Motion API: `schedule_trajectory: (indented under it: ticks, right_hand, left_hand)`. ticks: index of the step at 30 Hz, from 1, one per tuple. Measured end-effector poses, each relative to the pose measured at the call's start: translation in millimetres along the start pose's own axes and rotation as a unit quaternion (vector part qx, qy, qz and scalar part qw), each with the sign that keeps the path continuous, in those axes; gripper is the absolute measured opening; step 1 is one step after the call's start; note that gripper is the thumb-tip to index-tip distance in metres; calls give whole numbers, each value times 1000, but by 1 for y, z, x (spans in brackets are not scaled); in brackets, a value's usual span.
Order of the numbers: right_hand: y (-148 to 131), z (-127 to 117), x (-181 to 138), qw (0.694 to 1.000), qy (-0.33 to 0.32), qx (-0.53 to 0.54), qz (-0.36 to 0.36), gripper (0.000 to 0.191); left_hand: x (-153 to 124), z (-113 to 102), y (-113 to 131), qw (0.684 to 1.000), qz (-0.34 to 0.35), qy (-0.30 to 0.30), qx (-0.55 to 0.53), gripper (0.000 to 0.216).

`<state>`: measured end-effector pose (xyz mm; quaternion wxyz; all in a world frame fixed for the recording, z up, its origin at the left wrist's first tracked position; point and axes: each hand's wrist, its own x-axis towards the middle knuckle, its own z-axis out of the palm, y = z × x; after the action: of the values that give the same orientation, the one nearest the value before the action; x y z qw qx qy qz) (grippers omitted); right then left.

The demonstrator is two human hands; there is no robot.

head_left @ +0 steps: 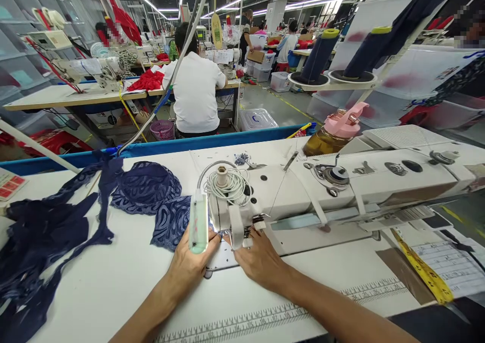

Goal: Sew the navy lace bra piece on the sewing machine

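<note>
A navy lace piece (172, 224) lies left of the needle area of a white sewing machine (273, 196). My left hand (191, 257) is closed on its near right edge, thumb and fingertips by the needle plate (225, 257). A small clip-on lamp (199, 222) covers some of those fingers. Curled beside the presser foot, my right hand (261, 262) has its fingertips partly behind the machine head; what they pinch is hidden. Next to the lace piece rests a round navy lace cup (147, 187).
Navy fabric strips (41, 232) spread over the left of the table. A pink-lidded bottle (337, 131) stands behind the machine, below navy thread cones (320, 55). A yellow tape measure (424, 270) and papers (443, 262) lie right. A person in white (195, 90) sits ahead.
</note>
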<state>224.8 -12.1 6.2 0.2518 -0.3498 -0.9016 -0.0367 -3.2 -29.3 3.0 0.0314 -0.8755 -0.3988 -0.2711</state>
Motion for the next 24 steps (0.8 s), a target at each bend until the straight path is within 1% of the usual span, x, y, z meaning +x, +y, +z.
schedule_trajectory:
  ticks: [4, 8, 11, 14, 17, 18, 19, 22, 24]
  right_hand:
    - [1, 0, 0, 1000, 2, -5, -7, 28]
    - [3, 5, -2, 999, 14, 39, 13, 20]
    - [5, 6, -5, 997, 45, 59, 31, 28]
    - [5, 5, -6, 996, 54, 60, 38, 33]
    - [3, 3, -4, 998, 29, 48, 30, 25]
    - [3, 2, -3, 999, 19, 36, 26, 22]
    - [2, 1, -2, 999, 11, 23, 22, 22]
    - [0, -2, 0, 1000, 8, -4, 8, 35]
    - [-1, -3, 1, 1000, 16, -7, 4, 38]
  left_hand:
    - [2, 0, 0, 999, 13, -10, 36, 56]
    - [6, 2, 1, 997, 41, 11, 59, 49]
    - [7, 3, 1, 997, 53, 12, 60, 43]
    - [8, 1, 2, 998, 35, 2, 47, 52]
    - [9, -2, 4, 999, 15, -18, 31, 61]
    - [9, -2, 4, 999, 15, -18, 30, 62]
    - [10, -3, 4, 999, 18, -14, 28, 61]
    - [9, -3, 2, 1000, 25, 6, 11, 64]
    - [8, -3, 0, 1000, 26, 9, -1, 67]
